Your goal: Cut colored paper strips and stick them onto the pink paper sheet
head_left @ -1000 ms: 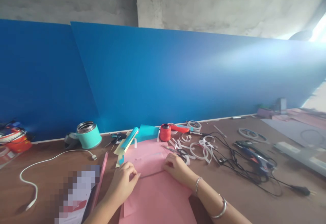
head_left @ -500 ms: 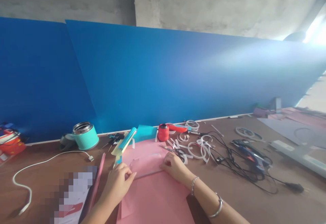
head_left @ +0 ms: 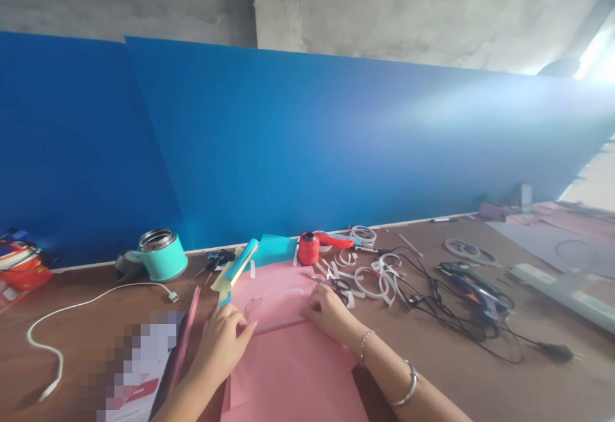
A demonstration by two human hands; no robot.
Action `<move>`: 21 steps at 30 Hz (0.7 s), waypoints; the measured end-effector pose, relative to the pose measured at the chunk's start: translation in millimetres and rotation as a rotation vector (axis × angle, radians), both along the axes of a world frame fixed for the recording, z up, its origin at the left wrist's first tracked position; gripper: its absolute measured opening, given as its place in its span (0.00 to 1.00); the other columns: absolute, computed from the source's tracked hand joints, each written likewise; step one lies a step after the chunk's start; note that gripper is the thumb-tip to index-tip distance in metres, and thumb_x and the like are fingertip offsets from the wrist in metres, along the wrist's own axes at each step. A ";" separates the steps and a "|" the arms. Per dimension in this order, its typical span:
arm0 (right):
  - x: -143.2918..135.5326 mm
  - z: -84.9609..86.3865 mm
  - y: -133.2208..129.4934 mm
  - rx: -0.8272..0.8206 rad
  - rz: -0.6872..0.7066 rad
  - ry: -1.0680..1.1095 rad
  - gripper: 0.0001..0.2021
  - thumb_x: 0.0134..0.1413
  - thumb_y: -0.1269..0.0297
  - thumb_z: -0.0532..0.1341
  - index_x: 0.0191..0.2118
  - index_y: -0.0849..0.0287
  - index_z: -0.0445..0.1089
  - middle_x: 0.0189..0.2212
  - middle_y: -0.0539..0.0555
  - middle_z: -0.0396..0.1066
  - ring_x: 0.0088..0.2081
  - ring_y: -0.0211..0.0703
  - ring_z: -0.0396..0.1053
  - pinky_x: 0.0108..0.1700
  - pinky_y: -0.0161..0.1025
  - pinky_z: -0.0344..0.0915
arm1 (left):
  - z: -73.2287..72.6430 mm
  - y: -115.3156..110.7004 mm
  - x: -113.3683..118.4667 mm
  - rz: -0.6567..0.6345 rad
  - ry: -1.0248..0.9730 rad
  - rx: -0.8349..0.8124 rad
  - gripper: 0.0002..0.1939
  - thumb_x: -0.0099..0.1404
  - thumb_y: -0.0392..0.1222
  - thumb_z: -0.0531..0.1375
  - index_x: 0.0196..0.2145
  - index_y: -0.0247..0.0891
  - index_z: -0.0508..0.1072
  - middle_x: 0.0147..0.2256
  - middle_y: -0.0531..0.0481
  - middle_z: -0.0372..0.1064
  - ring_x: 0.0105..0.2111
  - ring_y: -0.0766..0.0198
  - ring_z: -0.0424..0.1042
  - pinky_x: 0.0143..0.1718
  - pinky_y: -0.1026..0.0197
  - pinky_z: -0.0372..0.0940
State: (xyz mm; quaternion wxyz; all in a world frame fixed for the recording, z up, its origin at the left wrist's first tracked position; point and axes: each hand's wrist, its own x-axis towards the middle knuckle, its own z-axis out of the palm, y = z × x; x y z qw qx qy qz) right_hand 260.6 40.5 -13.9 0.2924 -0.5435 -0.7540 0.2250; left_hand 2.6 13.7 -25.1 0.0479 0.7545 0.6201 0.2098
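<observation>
Pink paper (head_left: 298, 371) lies on the table in front of me, with a raised or folded edge running crosswise between my hands. At the left end of that edge, my left hand (head_left: 227, 335) pinches the paper between thumb and fingers. My right hand (head_left: 329, 308), with a bracelet and a bangle on its wrist, has its fingers closed on the right end; its fingertips are partly hidden. Just beyond the right hand lie scissors (head_left: 339, 286). Past the far end of the pink paper are a rolled blue and yellow piece of paper (head_left: 241, 263) and a blue sheet (head_left: 276, 251).
A turquoise container (head_left: 164, 257) and a white cable (head_left: 86, 300) are on the left. Behind the paper stands a red round object (head_left: 308, 249). To the right are white strips (head_left: 377, 281), black cords (head_left: 435, 300), a glue gun (head_left: 480, 297) and a power strip (head_left: 564, 297).
The hands and the pink paper hold nearly the same place. The whole view has shifted very slightly.
</observation>
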 end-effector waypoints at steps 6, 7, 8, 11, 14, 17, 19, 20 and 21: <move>0.9 -4.0 2.9 -0.019 -0.018 0.015 0.12 0.42 0.67 0.64 0.16 0.61 0.62 0.26 0.50 0.64 0.33 0.39 0.63 0.36 0.34 0.59 | 1.1 -0.8 -0.1 -0.010 -0.020 0.018 0.15 0.61 0.49 0.55 0.21 0.40 0.69 0.30 0.47 0.69 0.36 0.55 0.68 0.37 0.57 0.60; 1.1 -4.3 3.1 -0.019 -0.019 0.018 0.12 0.42 0.67 0.64 0.16 0.61 0.62 0.26 0.50 0.64 0.33 0.39 0.63 0.36 0.34 0.59 | 1.4 -0.9 0.1 -0.010 -0.023 0.023 0.15 0.60 0.49 0.55 0.21 0.40 0.69 0.29 0.47 0.68 0.36 0.56 0.68 0.37 0.57 0.61; 1.4 -4.5 3.0 -0.019 -0.019 0.019 0.12 0.42 0.67 0.64 0.16 0.61 0.62 0.26 0.50 0.64 0.33 0.39 0.63 0.36 0.34 0.59 | 1.7 -0.8 0.3 -0.012 -0.027 0.028 0.15 0.60 0.48 0.55 0.20 0.40 0.69 0.29 0.47 0.68 0.36 0.56 0.68 0.37 0.57 0.61; 1.9 -3.5 1.8 -0.020 -0.007 0.022 0.12 0.43 0.67 0.63 0.16 0.61 0.62 0.27 0.51 0.64 0.33 0.40 0.63 0.36 0.34 0.59 | 2.3 -0.4 0.6 -0.022 -0.047 0.038 0.14 0.60 0.48 0.56 0.20 0.40 0.69 0.29 0.47 0.68 0.35 0.56 0.68 0.36 0.57 0.61; 1.6 -1.8 0.6 -0.008 0.003 0.021 0.12 0.44 0.66 0.63 0.16 0.61 0.61 0.27 0.50 0.63 0.33 0.39 0.62 0.36 0.34 0.59 | 1.5 0.3 -0.3 -0.038 -0.082 0.051 0.14 0.59 0.48 0.56 0.20 0.40 0.69 0.29 0.48 0.68 0.34 0.57 0.68 0.36 0.58 0.61; 0.4 -1.1 1.1 0.010 -0.006 0.010 0.13 0.45 0.68 0.61 0.16 0.60 0.59 0.25 0.50 0.62 0.31 0.38 0.61 0.36 0.34 0.59 | -1.1 1.6 -1.6 -0.058 -0.119 0.063 0.14 0.60 0.48 0.56 0.21 0.40 0.69 0.29 0.48 0.68 0.35 0.57 0.68 0.37 0.58 0.61; -0.5 -1.1 1.9 0.020 -0.012 0.006 0.14 0.46 0.69 0.60 0.15 0.60 0.58 0.24 0.50 0.61 0.30 0.38 0.60 0.35 0.34 0.58 | -3.0 2.7 -1.8 -0.053 -0.120 0.055 0.15 0.61 0.49 0.55 0.21 0.40 0.69 0.29 0.48 0.68 0.35 0.57 0.68 0.37 0.58 0.61; -0.8 -1.1 2.2 0.022 -0.013 0.004 0.14 0.46 0.69 0.60 0.15 0.60 0.58 0.23 0.49 0.61 0.30 0.38 0.60 0.35 0.34 0.58 | -3.7 3.1 -1.7 -0.045 -0.114 0.048 0.15 0.62 0.49 0.55 0.21 0.40 0.69 0.29 0.48 0.68 0.35 0.57 0.68 0.37 0.58 0.61; -1.1 -1.0 2.4 0.021 -0.013 0.001 0.14 0.46 0.69 0.60 0.15 0.60 0.58 0.23 0.49 0.60 0.29 0.38 0.60 0.35 0.34 0.58 | -4.2 3.5 -1.4 -0.037 -0.106 0.041 0.15 0.62 0.48 0.55 0.21 0.40 0.69 0.29 0.48 0.68 0.35 0.57 0.68 0.37 0.58 0.61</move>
